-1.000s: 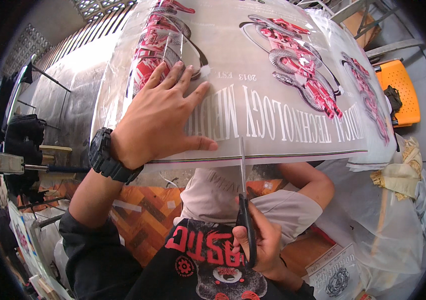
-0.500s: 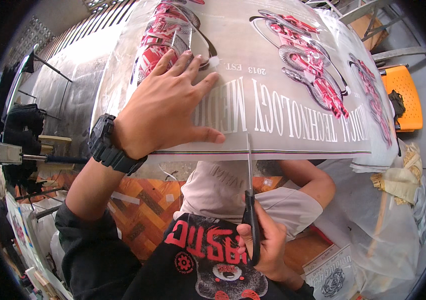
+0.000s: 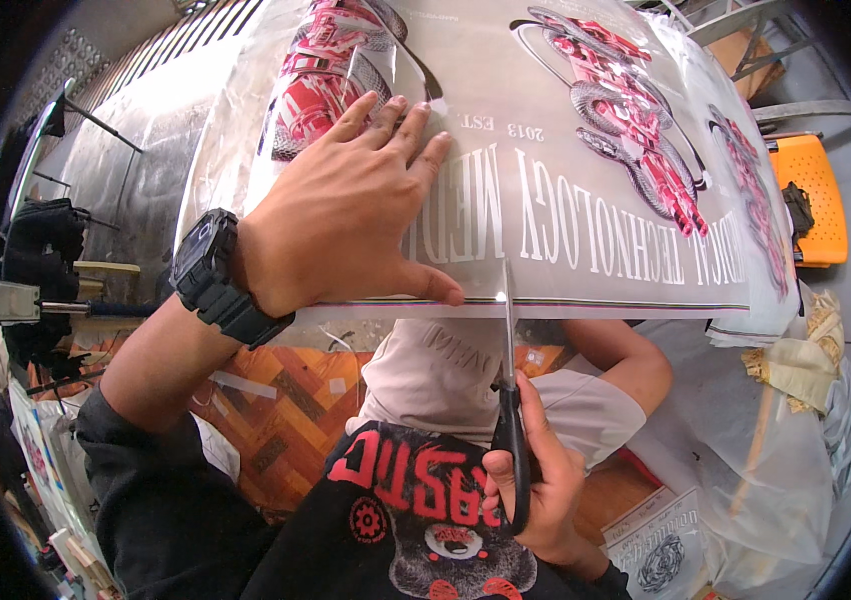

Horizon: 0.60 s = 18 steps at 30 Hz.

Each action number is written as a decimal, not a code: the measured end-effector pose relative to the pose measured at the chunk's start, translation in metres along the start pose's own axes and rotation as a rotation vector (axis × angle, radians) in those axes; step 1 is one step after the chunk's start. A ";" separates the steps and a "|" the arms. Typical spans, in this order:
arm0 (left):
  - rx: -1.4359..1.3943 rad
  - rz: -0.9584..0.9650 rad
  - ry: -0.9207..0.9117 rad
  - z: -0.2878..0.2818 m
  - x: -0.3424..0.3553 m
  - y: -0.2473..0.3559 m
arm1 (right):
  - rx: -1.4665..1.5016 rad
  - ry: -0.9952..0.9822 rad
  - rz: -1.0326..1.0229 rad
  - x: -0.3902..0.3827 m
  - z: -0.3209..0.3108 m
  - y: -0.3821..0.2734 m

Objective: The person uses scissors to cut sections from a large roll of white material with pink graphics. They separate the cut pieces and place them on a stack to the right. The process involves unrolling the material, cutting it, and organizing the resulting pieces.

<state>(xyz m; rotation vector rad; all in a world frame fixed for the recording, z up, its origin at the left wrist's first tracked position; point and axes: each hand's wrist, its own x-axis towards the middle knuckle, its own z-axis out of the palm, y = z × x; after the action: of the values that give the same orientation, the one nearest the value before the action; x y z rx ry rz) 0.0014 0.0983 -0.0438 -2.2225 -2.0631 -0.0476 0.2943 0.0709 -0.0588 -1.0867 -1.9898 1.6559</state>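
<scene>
A large translucent printed sheet (image 3: 626,270), with white lettering and red-and-grey serpent graphics, spreads across the upper middle of the head view. My left hand (image 3: 356,220), with a black watch (image 3: 216,280) on the wrist, lies open on it, palm down, thumb near the front edge. My right hand (image 3: 541,470) grips black-handled scissors (image 3: 511,430) below that edge. Their steel blades point upward and overlap the sheet just right of my left thumb; whether they are cutting it I cannot tell.
An orange perforated plastic object (image 3: 816,200) stands at the right, below metal rails. Loose plastic and yellowish cloth (image 3: 786,370) lie beside it, with a printed sheet (image 3: 656,540) lower down. My legs (image 3: 616,400) are over a wood-patterned floor (image 3: 276,430). Metal frames with dark items line the left.
Over the last second my left hand and the scissors in my right hand have shifted slightly rightward, and the blade tips sit a little higher on the sheet.
</scene>
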 end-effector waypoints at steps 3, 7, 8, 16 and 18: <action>0.000 0.001 0.000 0.002 0.000 0.000 | -0.017 -0.004 0.012 0.001 -0.001 -0.003; -0.014 0.010 0.022 0.005 -0.001 -0.002 | -0.045 -0.027 0.012 0.005 -0.003 -0.006; -0.019 0.009 0.023 0.005 -0.001 -0.002 | -0.054 -0.036 0.015 0.006 -0.003 -0.006; -0.011 -0.003 0.031 0.009 -0.001 -0.003 | -0.105 -0.002 -0.027 0.016 -0.002 -0.010; -0.020 -0.001 0.034 0.008 -0.001 -0.003 | -0.110 -0.001 -0.015 0.018 -0.002 -0.012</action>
<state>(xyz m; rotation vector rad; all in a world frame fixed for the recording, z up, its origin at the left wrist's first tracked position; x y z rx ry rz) -0.0017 0.0986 -0.0518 -2.2162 -2.0556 -0.1057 0.2802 0.0847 -0.0511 -1.1059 -2.1059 1.5567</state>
